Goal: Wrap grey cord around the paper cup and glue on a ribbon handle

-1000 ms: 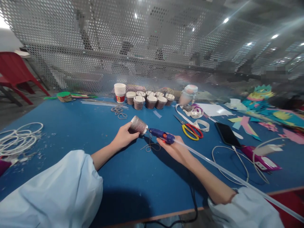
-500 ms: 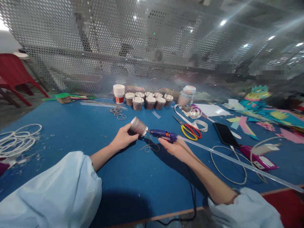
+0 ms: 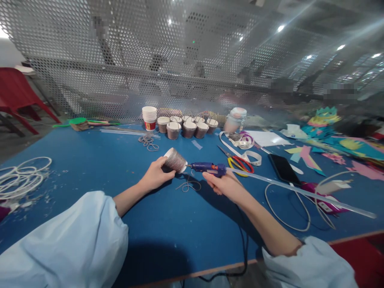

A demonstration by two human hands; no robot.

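My left hand (image 3: 156, 174) is closed around a paper cup (image 3: 175, 160) wound with grey-brown cord, tilted on its side above the table. In my right hand (image 3: 223, 185) is a blue hot glue gun (image 3: 208, 168), its nozzle at the cup's rim on the right. Whether the tip touches the cup I cannot tell. A long clear glue stick (image 3: 285, 186) sticks out of the gun's back and reaches far to the right. Below the cup, a loose end of thin grey cord (image 3: 188, 186) lies curled on the blue table (image 3: 168, 224).
Several cord-wrapped cups (image 3: 173, 130) stand at the back beside a stack of paper cups (image 3: 149, 119). Scissors (image 3: 240, 164), a measuring tape (image 3: 253, 158), a phone (image 3: 283, 170) and a power strip (image 3: 327, 204) lie right. White cord (image 3: 22, 180) is coiled left. A black cable (image 3: 246, 248) hangs over the front edge.
The glue gun has shifted slightly right, and the rear end of its glue stick has swung up. The left hand and the cup have hardly moved.
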